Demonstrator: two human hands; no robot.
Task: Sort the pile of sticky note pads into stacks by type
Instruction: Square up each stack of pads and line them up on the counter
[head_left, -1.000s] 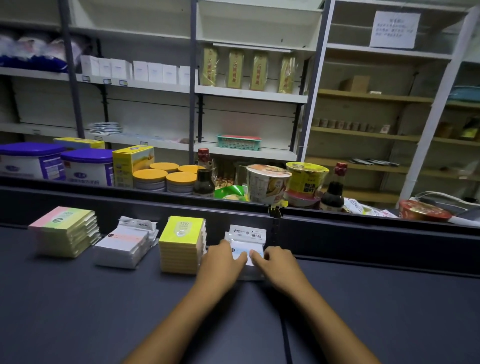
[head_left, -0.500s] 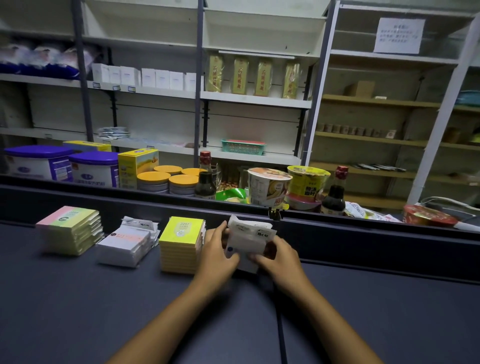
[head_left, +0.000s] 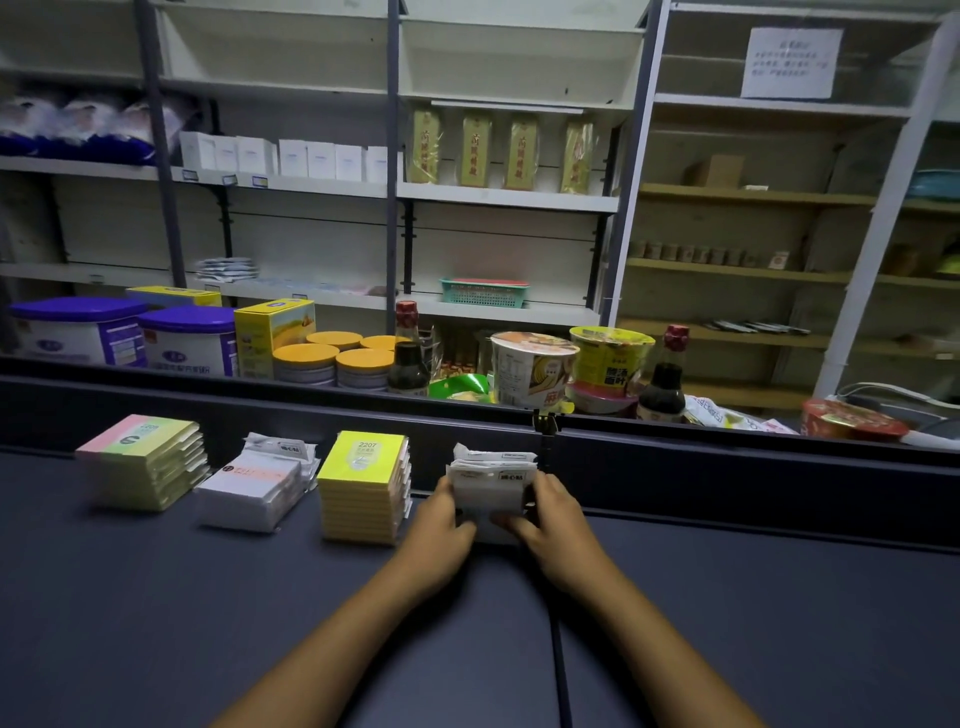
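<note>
Both hands came back down with the white packet stack (head_left: 491, 488), squaring it on the surface (head_left: 156, 623) | left hand (head_left: 441, 525) and right hand (head_left: 550, 519) clamped on its sides, center frame | fourth stack beside the yellow pads (head_left: 363, 488), so sorting looks nearly done

The dark counter (head_left: 156, 623) bears three stacks: pastel pads (head_left: 143, 460), white packets (head_left: 254, 488), yellow pads (head_left: 363, 486).

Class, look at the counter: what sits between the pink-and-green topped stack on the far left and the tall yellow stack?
The head view shows one thing between the pink-and-green stack and the yellow stack: a stack of white packaged pads.
</note>
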